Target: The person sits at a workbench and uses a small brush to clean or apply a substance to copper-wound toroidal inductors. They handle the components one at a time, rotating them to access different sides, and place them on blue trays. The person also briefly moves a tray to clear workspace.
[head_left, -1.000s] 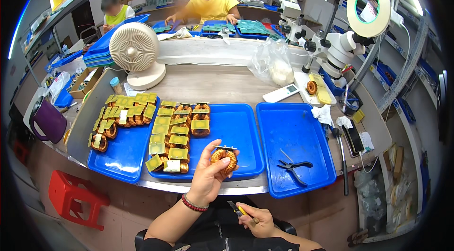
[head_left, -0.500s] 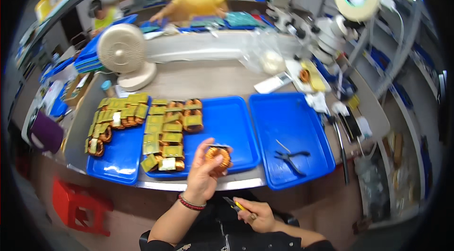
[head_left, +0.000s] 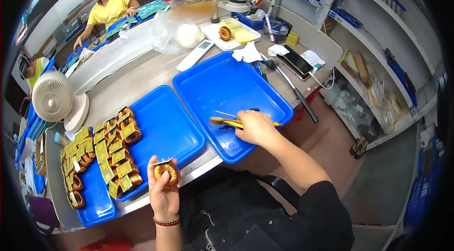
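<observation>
Head view has swung toward the right since half a second ago, so the fan [head_left: 53, 96] and the filled trays now sit further left and slanted. Then, the right hand [head_left: 257, 128] was low by the lap with a yellow-and-black cutter; now it reaches over the right-hand blue tray [head_left: 198, 80], just above a yellow-handled tool [head_left: 231, 123] with a brown, brush-like end. Its fingers curve down over the handle, back of the hand uppermost; I cannot tell how tightly that grip is closed. The right forearm slants up and leftward from a bent elbow in a black sleeve [head_left: 327, 218]. As before, the left hand [head_left: 163, 199] holds a copper-wound coil [head_left: 166, 175] with a small board on top. This left grip is closed around it, thumb across the front and fingers behind, with the forearm nearly upright from the lower edge and a red beaded bracelet [head_left: 166, 222] at the wrist. The coil is held up just by the near rim of the middle blue tray [head_left: 165, 118], where more coils [head_left: 124, 149] with yellow boards stand in rows on its left side.
</observation>
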A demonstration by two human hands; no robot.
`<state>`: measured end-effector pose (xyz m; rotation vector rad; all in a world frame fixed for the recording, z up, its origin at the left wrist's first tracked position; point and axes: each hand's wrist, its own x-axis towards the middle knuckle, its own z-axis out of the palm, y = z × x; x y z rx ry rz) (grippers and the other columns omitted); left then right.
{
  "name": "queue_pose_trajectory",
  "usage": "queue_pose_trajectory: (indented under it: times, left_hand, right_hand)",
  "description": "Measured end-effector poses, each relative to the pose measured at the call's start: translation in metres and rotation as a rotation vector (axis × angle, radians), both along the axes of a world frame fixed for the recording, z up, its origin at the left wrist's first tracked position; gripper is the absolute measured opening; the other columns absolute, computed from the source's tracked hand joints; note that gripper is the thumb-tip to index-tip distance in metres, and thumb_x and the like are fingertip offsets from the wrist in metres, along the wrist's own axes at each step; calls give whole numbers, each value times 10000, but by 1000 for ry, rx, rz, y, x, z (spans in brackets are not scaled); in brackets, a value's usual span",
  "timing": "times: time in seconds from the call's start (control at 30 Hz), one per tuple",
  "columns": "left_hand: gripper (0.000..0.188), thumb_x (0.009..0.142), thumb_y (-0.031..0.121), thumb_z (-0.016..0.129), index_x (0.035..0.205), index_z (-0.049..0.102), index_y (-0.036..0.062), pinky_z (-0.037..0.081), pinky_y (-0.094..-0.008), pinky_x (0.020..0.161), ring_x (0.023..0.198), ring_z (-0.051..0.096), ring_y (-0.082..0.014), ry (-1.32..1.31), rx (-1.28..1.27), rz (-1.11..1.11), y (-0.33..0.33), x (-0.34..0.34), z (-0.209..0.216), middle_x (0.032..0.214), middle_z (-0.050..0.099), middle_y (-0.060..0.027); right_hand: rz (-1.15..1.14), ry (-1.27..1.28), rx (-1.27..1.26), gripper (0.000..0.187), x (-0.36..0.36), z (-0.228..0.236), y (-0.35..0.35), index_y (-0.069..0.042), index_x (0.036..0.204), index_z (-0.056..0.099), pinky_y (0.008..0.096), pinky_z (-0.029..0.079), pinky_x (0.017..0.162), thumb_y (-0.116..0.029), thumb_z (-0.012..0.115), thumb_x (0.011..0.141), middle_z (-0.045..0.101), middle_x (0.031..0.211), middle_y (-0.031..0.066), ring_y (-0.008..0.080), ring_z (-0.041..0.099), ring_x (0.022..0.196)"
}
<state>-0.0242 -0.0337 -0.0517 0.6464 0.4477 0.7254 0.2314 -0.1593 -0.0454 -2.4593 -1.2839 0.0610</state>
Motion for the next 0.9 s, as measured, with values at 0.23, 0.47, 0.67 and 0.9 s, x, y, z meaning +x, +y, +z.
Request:
queue_pose_trajectory:
  times: [0.23, 0.47, 0.67, 0.9]
  left_hand:
    - [499, 797, 10, 540, 1254, 376, 125, 497, -311, 663, 854, 578, -235, 15, -11, 35, 1, -10, -4, 1062, 543, -203]
    - [499, 803, 16, 537, 1260, 372, 128, 492, -300, 636, 834, 583, -234, 12, -34, 30, -3, -5, -4, 1063, 545, -201]
    - [506, 797, 25, 550, 1260, 376, 133, 482, -280, 606, 839, 588, -242, -4, -7, -28, -6, -4, -1, 1049, 559, -192]
    - [503, 797, 30, 556, 1250, 382, 163, 465, -285, 608, 835, 603, -254, 35, 0, 4, -5, -15, 1, 1059, 571, -187]
  right_hand:
    - [-139, 64, 119, 193, 26, 39, -2, -44, 722, 611, 419, 488, 646, -209, 633, 624, 608, 708, 183, 345, 605, 686]
    - [-441, -107, 56, 244, 96, 62, -50, -3, 762, 646, 419, 485, 706, -201, 626, 621, 616, 747, 217, 357, 610, 739]
    - [-491, -102, -130, 261, 127, 34, -40, -22, 812, 652, 408, 479, 759, -220, 637, 643, 631, 863, 199, 323, 612, 842]
    - [-229, -36, 117, 259, 99, 27, -11, -26, 815, 622, 428, 475, 669, -239, 662, 673, 625, 782, 177, 341, 603, 747]
